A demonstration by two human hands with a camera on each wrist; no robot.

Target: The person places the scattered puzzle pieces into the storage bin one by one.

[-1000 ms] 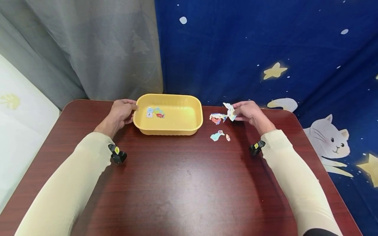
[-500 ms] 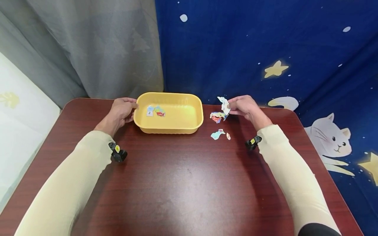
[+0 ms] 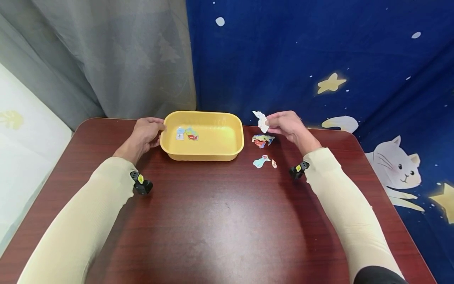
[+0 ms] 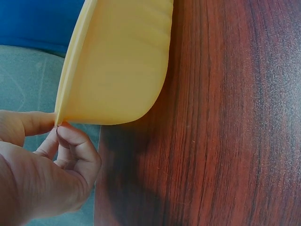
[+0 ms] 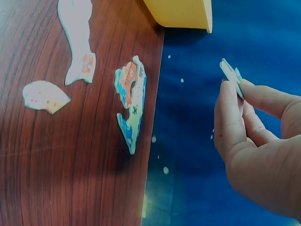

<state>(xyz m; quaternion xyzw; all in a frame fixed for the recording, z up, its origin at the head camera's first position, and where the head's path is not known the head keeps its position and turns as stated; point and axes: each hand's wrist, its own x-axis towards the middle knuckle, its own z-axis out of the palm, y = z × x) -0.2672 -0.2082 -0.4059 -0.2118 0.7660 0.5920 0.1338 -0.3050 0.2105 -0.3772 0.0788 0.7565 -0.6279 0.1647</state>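
Note:
My left hand [image 3: 144,135] pinches the left rim of a yellow plastic basin [image 3: 202,150]. In the left wrist view, thumb and fingers meet at the corner of the basin's rim [image 4: 66,89]. My right hand [image 3: 288,125] pinches a pale, irregular puzzle piece [image 3: 261,121] in the air, right of the basin; seen edge-on in the right wrist view, the held piece [image 5: 230,74] may be more than one layer. Below it on the table lie a colourful blue, yellow and red puzzle piece [image 3: 263,139], a light blue piece [image 3: 261,161] and a small pinkish piece [image 3: 274,164].
Several small coloured pieces [image 3: 191,135] lie in the left part of the basin. The dark red wooden table [image 3: 227,213] ends just behind the basin, against a grey curtain [image 3: 142,59] and a blue curtain [image 3: 266,59].
My right hand has lifted the pale piece and moved it left and farther back, above the coloured pieces and towards the basin. The left hand keeps its grip on the rim.

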